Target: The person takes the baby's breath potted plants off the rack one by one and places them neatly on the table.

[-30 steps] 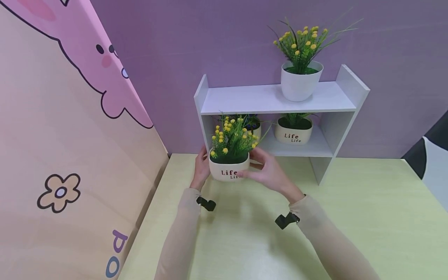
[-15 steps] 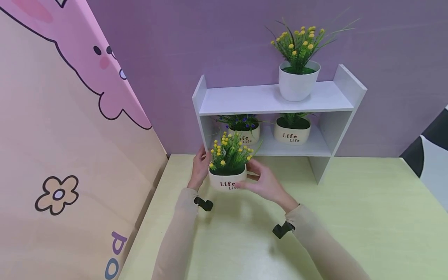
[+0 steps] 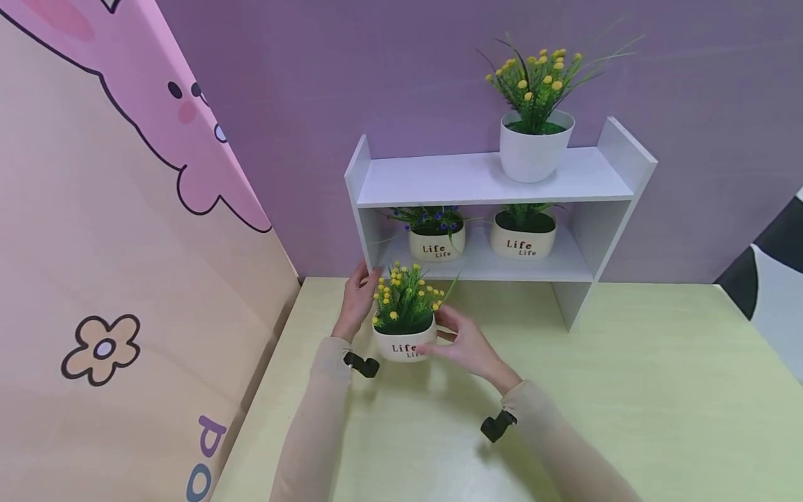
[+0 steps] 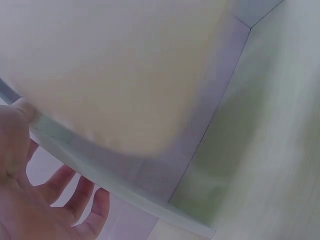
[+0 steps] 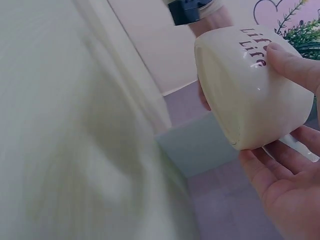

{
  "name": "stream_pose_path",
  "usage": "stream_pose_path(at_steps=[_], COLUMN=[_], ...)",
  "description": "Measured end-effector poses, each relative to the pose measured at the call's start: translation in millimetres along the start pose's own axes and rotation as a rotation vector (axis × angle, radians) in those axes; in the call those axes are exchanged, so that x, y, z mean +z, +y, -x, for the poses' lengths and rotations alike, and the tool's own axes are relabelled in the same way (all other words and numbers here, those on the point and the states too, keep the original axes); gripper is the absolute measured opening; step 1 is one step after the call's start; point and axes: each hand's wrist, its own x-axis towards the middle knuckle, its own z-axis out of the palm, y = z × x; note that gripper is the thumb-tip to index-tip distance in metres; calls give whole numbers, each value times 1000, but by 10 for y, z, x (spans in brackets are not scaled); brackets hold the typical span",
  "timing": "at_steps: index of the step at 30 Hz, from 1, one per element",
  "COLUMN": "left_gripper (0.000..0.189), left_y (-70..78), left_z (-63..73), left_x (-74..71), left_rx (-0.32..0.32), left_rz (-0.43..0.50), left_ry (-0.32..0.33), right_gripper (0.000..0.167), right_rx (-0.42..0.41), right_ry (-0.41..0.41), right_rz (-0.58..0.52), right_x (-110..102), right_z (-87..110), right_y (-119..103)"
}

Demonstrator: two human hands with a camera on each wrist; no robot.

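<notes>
My right hand [image 3: 465, 344] grips a cream oval flowerpot [image 3: 404, 343] marked "Life Life", holding yellow flowers [image 3: 409, 293]. In the right wrist view the thumb lies across the lettering, the fingers stay on the opposite side, and the pot's base [image 5: 220, 95] hangs above the table. My left hand [image 3: 357, 301] holds the left side panel of a white two-tier shelf [image 3: 433, 176]. Seen from the left wrist, its fingers [image 4: 82, 200] wrap the panel's edge [image 4: 125, 187]; the pot's blurred underside [image 4: 115, 70] fills the upper part.
On the lower tier stand a blue-flowered pot [image 3: 437, 247] and a green-leaved pot [image 3: 523, 244]. A round white pot [image 3: 537, 157] with yellow flowers is on top. The pale table [image 3: 659, 390] meets a purple wall [image 3: 301, 125] behind and a decorated panel [image 3: 144, 265] at left.
My right hand has drawn the yellow-flowered pot downward and toward me, away from the shelf, uncovering the blue-flowered pot. The left hand stays at the shelf's side panel.
</notes>
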Motion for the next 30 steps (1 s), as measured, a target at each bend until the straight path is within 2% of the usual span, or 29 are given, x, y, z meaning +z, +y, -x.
stream_pose_path(at_steps=[14,30], left_gripper=[56,58], left_y=[5,6], left_z=[4,-3], left_x=[3,1], left_rx=[-18,-27], left_rz=[27,28], left_ry=[7,2], right_gripper=[79,82], right_rx=[77,126], right_ry=[-15,-23], right_rz=[-33,-47], right_x=[145,247], right_z=[16,-19], right_y=[380,639])
